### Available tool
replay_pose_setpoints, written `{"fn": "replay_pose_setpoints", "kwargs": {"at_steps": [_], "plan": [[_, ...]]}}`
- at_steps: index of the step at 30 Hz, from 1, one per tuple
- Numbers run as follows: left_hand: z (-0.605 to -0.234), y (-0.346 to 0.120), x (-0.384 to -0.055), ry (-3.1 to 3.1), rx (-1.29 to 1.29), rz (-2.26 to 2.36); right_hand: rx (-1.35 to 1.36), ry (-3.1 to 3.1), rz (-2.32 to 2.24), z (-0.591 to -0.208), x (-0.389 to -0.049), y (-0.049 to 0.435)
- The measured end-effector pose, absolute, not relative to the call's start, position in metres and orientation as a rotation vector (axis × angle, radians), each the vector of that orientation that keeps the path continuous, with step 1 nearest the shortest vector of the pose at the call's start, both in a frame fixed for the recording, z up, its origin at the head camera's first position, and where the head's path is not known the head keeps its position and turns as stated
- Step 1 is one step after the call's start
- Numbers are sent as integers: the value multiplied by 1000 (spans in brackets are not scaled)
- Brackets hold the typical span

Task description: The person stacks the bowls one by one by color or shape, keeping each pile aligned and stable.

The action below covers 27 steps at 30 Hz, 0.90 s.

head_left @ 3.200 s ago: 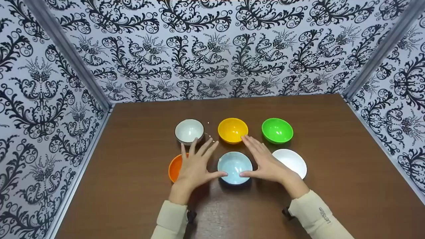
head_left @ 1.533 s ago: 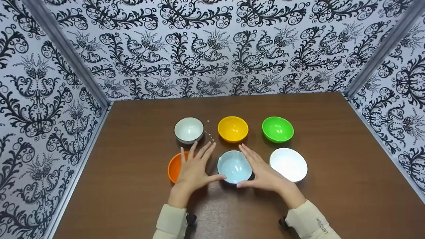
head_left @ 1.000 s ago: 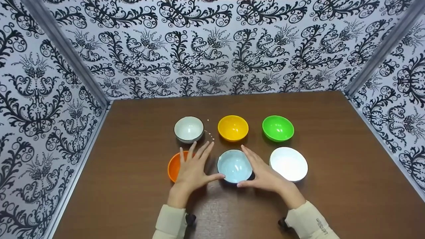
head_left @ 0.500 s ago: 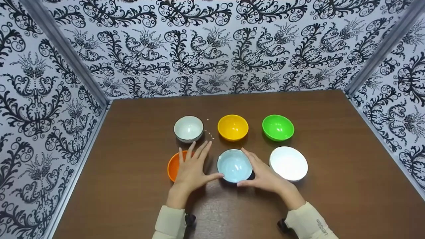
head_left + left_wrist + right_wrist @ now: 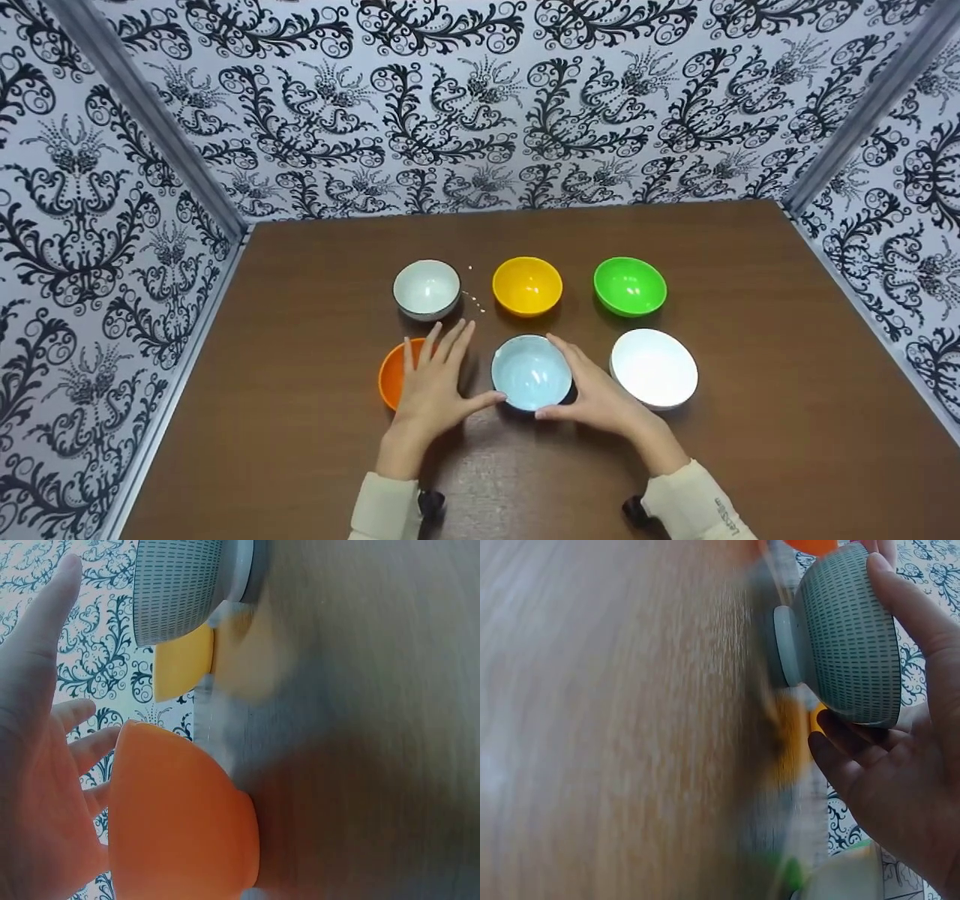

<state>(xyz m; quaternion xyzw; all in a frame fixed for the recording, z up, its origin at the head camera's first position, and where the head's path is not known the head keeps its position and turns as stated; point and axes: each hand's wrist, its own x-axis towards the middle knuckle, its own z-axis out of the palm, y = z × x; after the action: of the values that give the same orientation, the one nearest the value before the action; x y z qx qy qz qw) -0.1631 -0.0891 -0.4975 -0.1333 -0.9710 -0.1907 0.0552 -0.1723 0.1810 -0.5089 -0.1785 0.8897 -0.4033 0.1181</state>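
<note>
In the head view, a light blue bowl [image 5: 531, 373] stands upright at the middle of the front row. My right hand [image 5: 600, 397] holds its right side, thumb at the near rim and fingers curved round the far side. The right wrist view shows the patterned outside of this bowl [image 5: 851, 645] between thumb and fingers [image 5: 855, 754]. My left hand [image 5: 431, 394] is spread over an orange bowl [image 5: 394, 379], hiding part of it. Its thumb reaches toward the light blue bowl's left rim. Beside the left palm, the orange bowl [image 5: 176, 817] fills the lower left wrist view.
A pale grey-white bowl [image 5: 427, 290], a yellow bowl [image 5: 527, 286] and a green bowl [image 5: 630, 286] form the back row. To the right of my right hand sits a white bowl [image 5: 654, 369]. Small white specks [image 5: 474, 300] lie on the brown table [image 5: 315, 300]. Patterned walls enclose it.
My right hand has come in from above the light blue bowl, its fingers drawing round the right side. My left hand has shifted slightly left, still spread. The bowls keep their places.
</note>
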Motion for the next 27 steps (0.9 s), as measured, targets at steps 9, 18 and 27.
{"fn": "replay_pose_setpoints", "kwargs": {"at_steps": [9,18,27], "plan": [[-497,-91,-161,-2917,-346,-567,-503,2584,-1230,-513,-173,180],[-493,-106,-157,-2883,-239,-599,-471,2571,-1266,-516,-173,180],[-491,-124,-154,-2844,-122,-657,-463,2573,-1264,-512,-171,178]]}}
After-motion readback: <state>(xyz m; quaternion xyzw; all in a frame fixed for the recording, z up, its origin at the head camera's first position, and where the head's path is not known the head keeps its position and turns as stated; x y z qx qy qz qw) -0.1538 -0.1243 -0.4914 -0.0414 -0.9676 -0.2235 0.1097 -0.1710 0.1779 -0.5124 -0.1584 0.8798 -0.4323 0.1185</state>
